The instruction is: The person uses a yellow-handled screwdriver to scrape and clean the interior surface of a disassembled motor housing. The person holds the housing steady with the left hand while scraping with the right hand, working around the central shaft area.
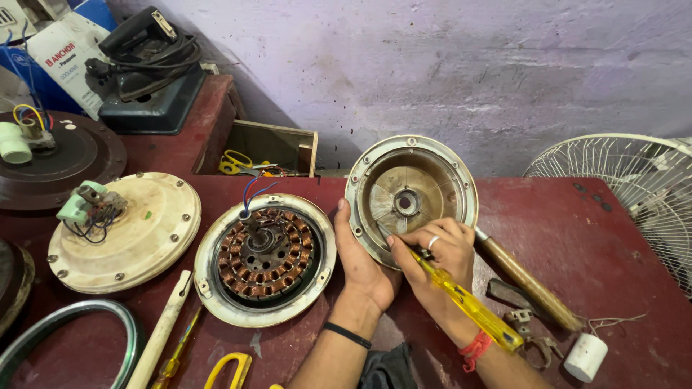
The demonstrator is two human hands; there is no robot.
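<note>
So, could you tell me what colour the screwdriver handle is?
Translucent yellow screwdriver handle, in the right hand; head view.

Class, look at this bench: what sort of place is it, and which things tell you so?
Probably a fan repair workshop. An opened motor with copper windings lies on the red bench, the right hand holds a yellow screwdriver, and a wire fan guard stands nearby.

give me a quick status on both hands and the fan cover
Left hand props the round fan cover tilted by its rim. Right hand grips yellow screwdriver, tip at cover's lower rim. Wooden-handled tool lies just right; nothing blocking.
</note>
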